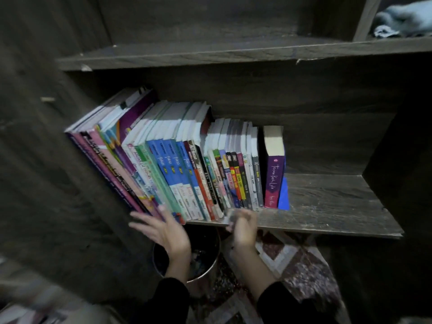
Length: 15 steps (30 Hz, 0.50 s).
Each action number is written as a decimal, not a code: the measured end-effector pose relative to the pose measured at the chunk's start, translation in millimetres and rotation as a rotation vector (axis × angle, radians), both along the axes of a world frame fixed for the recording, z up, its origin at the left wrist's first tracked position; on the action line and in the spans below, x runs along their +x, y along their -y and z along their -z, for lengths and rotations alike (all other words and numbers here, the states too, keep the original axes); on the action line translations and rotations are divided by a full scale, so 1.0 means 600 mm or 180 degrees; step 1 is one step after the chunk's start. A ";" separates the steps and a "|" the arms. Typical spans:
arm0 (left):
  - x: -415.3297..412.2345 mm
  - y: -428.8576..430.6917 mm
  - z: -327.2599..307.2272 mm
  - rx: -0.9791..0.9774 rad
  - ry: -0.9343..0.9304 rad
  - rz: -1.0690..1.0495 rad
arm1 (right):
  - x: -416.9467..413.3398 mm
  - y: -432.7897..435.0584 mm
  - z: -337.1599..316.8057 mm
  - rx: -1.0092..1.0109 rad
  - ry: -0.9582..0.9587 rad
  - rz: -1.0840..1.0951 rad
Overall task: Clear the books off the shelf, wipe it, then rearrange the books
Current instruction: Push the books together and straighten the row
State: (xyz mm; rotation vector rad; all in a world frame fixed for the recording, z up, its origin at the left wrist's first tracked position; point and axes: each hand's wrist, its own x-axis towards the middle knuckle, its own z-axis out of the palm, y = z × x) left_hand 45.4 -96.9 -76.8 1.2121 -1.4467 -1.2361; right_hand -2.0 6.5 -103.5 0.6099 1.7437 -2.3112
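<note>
The person wears long, plain black sleeves [168,300].

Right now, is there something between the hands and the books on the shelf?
Nothing visible. The left hand touches the tall books; the right hand, blurred, is at the front edge of the shelf, just under the small books.

books [187,171]: one full row, too tight to count | blue books [174,169] that match: 4 | purple book [273,181]: 1 | shelves: 2, low shelf [327,206], top shelf [210,54] | hands: 2, left hand [168,232], right hand [244,228] | bin [205,244]: 1 | cloth [404,19]: 1 | rug [292,258]: 1
</note>
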 end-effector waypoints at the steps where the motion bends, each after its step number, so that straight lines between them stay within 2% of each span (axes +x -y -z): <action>1: -0.003 0.023 -0.004 0.0820 -0.0392 -0.0177 | 0.005 0.023 -0.002 -0.0581 0.0410 -0.0212; 4: -0.005 0.092 -0.005 0.2567 -0.1780 -0.0097 | 0.000 0.076 -0.010 -0.1584 0.1063 -0.0661; 6: -0.003 0.108 -0.015 0.3081 -0.2100 0.0392 | -0.009 0.095 -0.030 -0.2174 0.1364 -0.0699; 8: 0.001 0.096 -0.051 0.3231 -0.1979 0.0534 | -0.029 0.108 -0.040 -0.2399 0.1494 -0.0628; 10: -0.002 0.084 -0.069 0.3212 -0.1732 0.0587 | -0.048 0.112 -0.048 -0.2171 0.1517 -0.0514; 12: -0.006 0.083 -0.076 0.2873 -0.1312 0.1079 | -0.068 0.119 -0.036 -0.2607 0.1629 -0.0322; 13: -0.017 0.091 -0.074 0.2599 -0.0880 0.1165 | -0.079 0.124 -0.029 -0.2678 0.1634 -0.0289; 14: -0.025 0.096 -0.083 0.2322 -0.0057 0.1316 | -0.088 0.127 -0.022 -0.2642 0.1618 -0.0325; 15: -0.030 0.101 -0.078 0.1799 0.1203 0.1505 | -0.093 0.129 -0.022 -0.2574 0.1617 -0.0346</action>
